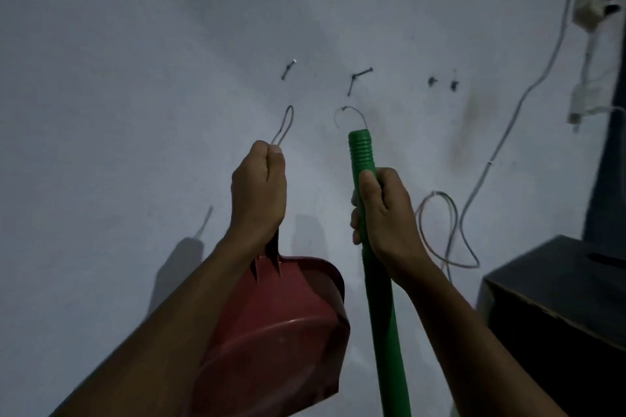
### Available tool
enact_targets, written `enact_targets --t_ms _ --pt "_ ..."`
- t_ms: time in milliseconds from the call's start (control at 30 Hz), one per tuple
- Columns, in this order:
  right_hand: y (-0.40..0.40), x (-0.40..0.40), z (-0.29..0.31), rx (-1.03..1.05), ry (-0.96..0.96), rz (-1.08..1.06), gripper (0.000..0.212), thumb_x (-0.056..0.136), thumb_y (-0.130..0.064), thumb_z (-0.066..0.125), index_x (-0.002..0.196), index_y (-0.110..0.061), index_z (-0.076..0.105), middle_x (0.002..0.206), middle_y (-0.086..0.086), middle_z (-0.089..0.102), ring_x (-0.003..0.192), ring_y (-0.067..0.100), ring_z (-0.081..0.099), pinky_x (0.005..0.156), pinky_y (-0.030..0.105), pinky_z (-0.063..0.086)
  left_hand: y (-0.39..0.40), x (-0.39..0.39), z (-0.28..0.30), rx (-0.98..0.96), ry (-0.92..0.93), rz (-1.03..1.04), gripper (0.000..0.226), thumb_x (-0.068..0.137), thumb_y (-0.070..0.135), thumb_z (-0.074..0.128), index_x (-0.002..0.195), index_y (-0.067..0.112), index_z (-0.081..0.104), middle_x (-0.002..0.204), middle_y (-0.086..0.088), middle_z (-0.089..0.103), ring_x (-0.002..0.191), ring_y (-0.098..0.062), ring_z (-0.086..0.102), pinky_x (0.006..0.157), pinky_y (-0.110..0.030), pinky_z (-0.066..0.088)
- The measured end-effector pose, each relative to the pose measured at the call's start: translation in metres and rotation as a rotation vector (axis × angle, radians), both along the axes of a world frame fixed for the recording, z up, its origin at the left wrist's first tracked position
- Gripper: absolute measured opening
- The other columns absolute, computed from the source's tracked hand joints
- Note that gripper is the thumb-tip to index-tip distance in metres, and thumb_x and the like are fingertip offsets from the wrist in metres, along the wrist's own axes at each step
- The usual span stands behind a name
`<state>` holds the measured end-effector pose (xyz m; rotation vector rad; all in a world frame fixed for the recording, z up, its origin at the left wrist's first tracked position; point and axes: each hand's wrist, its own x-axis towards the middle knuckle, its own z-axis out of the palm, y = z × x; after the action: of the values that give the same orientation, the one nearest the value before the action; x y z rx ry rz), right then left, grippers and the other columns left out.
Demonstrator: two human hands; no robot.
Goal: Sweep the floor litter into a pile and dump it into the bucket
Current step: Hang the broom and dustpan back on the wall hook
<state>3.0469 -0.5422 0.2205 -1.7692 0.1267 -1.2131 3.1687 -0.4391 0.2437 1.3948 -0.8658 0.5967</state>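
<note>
My left hand (pixel 259 188) grips the handle of a red dustpan (pixel 281 332), which hangs below my wrist against the white wall. A thin wire loop (pixel 286 123) sticks up from my fist, just under a nail (pixel 288 69) in the wall. My right hand (pixel 382 213) holds the green broom handle (pixel 376 281) upright near its ribbed top end (pixel 360 149). A wire loop (pixel 350 115) on that end sits just below a second nail (pixel 360 76). The broom head, the floor litter and the bucket are out of view.
A dark box (pixel 559 298) stands at the lower right, close to the broom handle. White cables (pixel 450 230) hang down the wall on the right, with a power strip (pixel 596 0) at the top right corner. Two small marks or holes (pixel 442 83) dot the wall beside the nails.
</note>
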Motion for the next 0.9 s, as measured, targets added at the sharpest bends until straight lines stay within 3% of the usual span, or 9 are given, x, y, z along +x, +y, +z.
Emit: enact_targets --t_ms 133,533,767,900 --pt "0.003 0.005 0.035 -0.051 -0.027 0.041 0.026 0.105 -0.035 0.035 0.104 -0.014 0.050 0.081 0.003 0.055 0.061 0.015 0.053 0.049 0.030 0.047 0.017 -0.012 0.023 -0.002 -0.021 0.140 0.034 0.104 0.025 0.035 0.074 0.011 0.041 0.069 -0.008 0.049 0.057 -0.025 0.045 0.054 -0.053 0.046" --pt "0.045 0.036 0.106 -0.064 -0.125 0.209 0.031 0.106 -0.034 0.032 0.106 -0.011 0.052 0.078 0.003 0.054 0.059 0.013 0.050 0.044 0.022 0.046 0.101 -0.018 0.083 -0.034 -0.049 0.434 0.037 0.104 0.026 0.034 0.085 -0.004 0.047 0.071 -0.008 0.050 0.059 -0.026 0.049 0.059 -0.055 0.049" --pt "0.086 0.069 0.149 -0.092 -0.165 0.214 0.023 0.105 -0.030 0.035 0.097 -0.016 0.051 0.081 0.007 0.053 0.063 0.017 0.050 0.045 0.023 0.046 0.153 0.012 0.121 -0.078 -0.065 0.502 0.037 0.103 0.025 0.034 0.084 -0.004 0.046 0.075 -0.014 0.053 0.059 -0.028 0.050 0.059 -0.051 0.050" --pt "0.112 0.085 0.183 -0.153 -0.175 0.198 0.013 0.101 -0.021 0.042 0.089 -0.020 0.047 0.081 0.005 0.051 0.066 0.017 0.049 0.048 0.026 0.046 0.179 0.031 0.150 -0.069 -0.084 0.490 0.031 0.103 0.024 0.033 0.080 0.007 0.045 0.075 -0.012 0.052 0.061 -0.029 0.052 0.057 -0.044 0.049"
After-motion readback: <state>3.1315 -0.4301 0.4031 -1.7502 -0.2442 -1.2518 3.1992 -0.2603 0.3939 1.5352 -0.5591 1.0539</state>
